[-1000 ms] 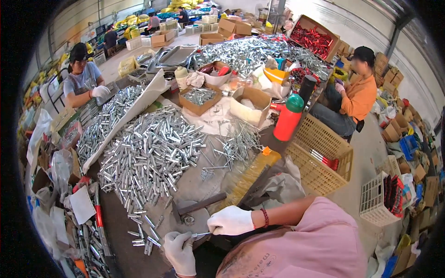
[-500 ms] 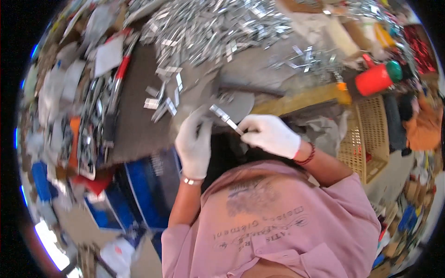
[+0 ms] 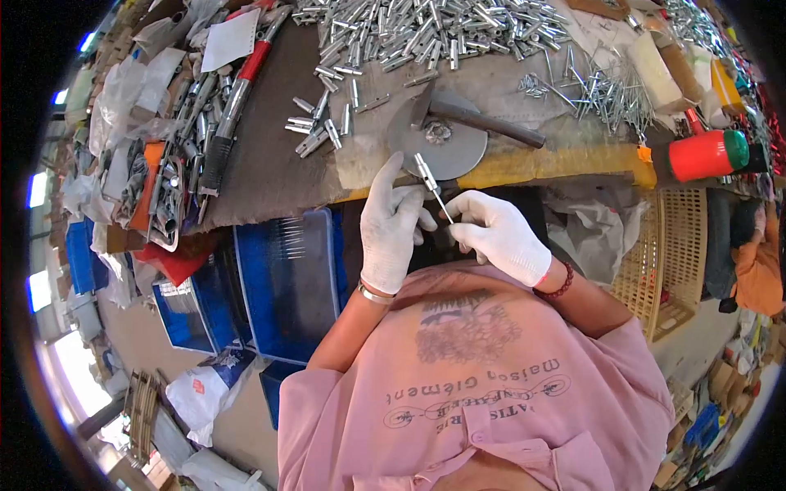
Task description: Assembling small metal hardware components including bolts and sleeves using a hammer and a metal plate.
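Note:
My right hand (image 3: 501, 239), in a white glove, pinches a thin metal rod (image 3: 444, 206) in its fingertips. A short silver metal tube (image 3: 425, 170) sits at the rod's upper end, tilted up to the left. My left hand (image 3: 389, 233), also gloved, is beside the tube with its index finger stretched out and fingers apart, and it appears to hold nothing. Just beyond the hands, a hammer (image 3: 491, 124) lies across a round grey metal disc (image 3: 463, 157) on the bench. Several loose tubes (image 3: 315, 131) lie left of the disc.
A big heap of metal tubes (image 3: 442, 37) covers the bench's far part. Thin rods (image 3: 610, 94) are piled at right, near a red and green bottle (image 3: 704, 155). Tools crowd the left edge. Below stand blue crates (image 3: 286, 286) and a yellow basket (image 3: 667, 254).
The view has shifted, so the bench appears higher and steadier. My left hand has come closer to the tube, its index finger now raised. The right hand keeps its pinch on the rod.

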`<act>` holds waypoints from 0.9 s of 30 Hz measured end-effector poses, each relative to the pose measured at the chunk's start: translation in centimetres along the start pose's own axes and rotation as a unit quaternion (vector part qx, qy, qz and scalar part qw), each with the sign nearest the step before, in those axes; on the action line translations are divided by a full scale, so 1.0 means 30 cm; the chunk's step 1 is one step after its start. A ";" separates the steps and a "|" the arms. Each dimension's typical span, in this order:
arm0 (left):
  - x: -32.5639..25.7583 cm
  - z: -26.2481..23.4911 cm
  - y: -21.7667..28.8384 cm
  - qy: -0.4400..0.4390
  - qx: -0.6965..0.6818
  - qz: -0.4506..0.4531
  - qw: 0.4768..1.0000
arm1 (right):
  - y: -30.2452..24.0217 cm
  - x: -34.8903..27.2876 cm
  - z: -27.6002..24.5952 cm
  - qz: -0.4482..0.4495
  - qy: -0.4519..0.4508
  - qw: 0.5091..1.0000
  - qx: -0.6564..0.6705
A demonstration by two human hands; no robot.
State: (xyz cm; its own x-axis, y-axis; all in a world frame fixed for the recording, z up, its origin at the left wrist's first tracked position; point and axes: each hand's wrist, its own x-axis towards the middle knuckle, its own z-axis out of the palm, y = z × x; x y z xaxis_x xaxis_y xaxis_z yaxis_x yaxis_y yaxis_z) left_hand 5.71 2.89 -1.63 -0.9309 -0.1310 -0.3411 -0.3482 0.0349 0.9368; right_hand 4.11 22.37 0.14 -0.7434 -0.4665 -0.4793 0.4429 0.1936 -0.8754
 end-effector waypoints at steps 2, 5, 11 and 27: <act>-0.003 -0.001 0.000 0.008 -0.019 0.003 1.000 | -0.003 0.004 0.012 -0.009 0.007 0.999 -0.043; -0.017 -0.008 0.012 0.030 -0.073 -0.014 0.997 | -0.013 0.013 0.039 -0.013 0.006 0.997 -0.070; -0.043 -0.096 0.011 0.079 -0.186 0.032 0.979 | -0.014 0.053 0.076 -0.104 0.007 0.978 -0.183; -0.021 -0.968 -1.197 0.517 0.064 -0.230 0.822 | 0.121 0.196 -0.050 -0.360 0.252 0.863 -0.251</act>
State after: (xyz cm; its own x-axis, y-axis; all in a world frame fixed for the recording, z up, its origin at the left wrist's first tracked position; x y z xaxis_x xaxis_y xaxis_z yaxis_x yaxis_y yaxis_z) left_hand 22.02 -27.06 -32.79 -0.1287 -0.9295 -0.3456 -0.7075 -0.1581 0.6888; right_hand 0.59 21.63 -5.94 -0.9150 -0.2117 0.3433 -0.4023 0.4181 -0.8145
